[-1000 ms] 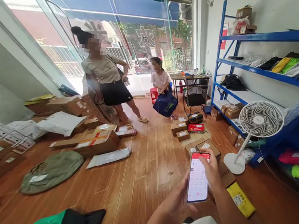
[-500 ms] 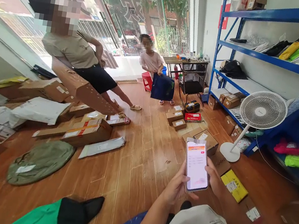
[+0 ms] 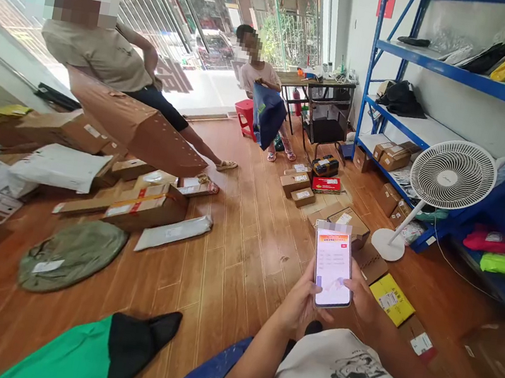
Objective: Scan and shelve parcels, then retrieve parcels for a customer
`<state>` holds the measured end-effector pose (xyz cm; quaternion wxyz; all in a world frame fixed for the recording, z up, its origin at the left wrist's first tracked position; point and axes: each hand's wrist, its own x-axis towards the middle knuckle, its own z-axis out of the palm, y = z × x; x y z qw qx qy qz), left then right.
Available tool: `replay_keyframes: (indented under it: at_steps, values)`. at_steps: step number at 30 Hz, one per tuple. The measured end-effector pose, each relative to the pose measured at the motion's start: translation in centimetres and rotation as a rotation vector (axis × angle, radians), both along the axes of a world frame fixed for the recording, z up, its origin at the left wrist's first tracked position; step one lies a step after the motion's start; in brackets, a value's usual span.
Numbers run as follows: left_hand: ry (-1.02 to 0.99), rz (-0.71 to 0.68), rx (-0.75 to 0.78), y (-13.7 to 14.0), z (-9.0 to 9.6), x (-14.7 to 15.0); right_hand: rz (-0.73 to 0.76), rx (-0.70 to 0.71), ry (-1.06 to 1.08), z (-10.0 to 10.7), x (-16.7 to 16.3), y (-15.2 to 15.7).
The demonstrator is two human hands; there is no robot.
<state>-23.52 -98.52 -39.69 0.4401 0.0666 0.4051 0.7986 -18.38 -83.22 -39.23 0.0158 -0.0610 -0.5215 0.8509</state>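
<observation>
Left hand (image 3: 303,294): curled round the left side of the phone (image 3: 336,260)
Right hand (image 3: 363,294): gripping its right edge
Phone: lower right of the frame, between both hands

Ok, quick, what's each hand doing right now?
Left hand: closed, holding the phone by its left side.
Right hand: closed, holding the same phone by its right side.

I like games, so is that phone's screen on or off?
On: the phone is lit up, mostly white, with an orange strip near its top.
</observation>
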Motion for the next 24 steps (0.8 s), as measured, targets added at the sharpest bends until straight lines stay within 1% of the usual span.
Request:
replay_keyframes:
  at_steps: [6,11,16,20,22,24]
  values:
    - [-0.025,0.131,-0.114,0.9,-1.2,-0.2,-0.011,0.022,0.003,-0.2,-0.3,-0.2]
    - [-0.046,0.058,-0.034,0.6,-0.8,-0.4,-0.013,0.035,-0.008,-0.2,-0.4,-0.3]
    - [-0.044,0.119,-0.118,0.6,-0.8,-0.3,-0.02,0.043,-0.008,-0.2,-0.3,-0.3]
    - [-0.051,0.058,-0.056,0.6,-0.2,-0.2,-0.053,0.062,-0.033,-0.1,-0.2,-0.4]
    - [-0.051,0.069,-0.063,0.6,-0.3,-0.1,-0.06,0.08,-0.025,-0.1,-0.2,-0.5]
    - [-0.044,0.112,-0.1,0.7,-0.8,0.0,-0.047,0.082,-0.011,-0.1,-0.1,-0.5]
